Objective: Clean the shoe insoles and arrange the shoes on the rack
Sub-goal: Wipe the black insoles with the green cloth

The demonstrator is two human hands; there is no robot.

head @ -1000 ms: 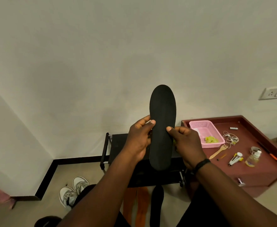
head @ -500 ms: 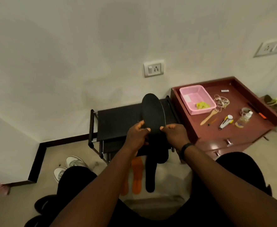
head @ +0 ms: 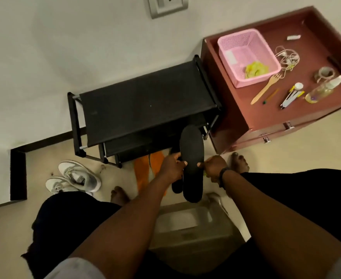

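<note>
Head view: black insole held lengthwise over the floor

Left hand [head: 172,166] pinches one edge of the black insole [head: 192,164], right hand [head: 214,165] pinches the other. Its long axis runs away from the person, far end toward the shoe rack [head: 141,105].

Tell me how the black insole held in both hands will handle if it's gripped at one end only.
The black insole looks thin and flat, so probably light. Both the left hand and right hand pinch it mid-length and it stays straight, suggesting some stiffness; held by one end it may still droop. Its matte surface seems unlikely to slip.
</note>
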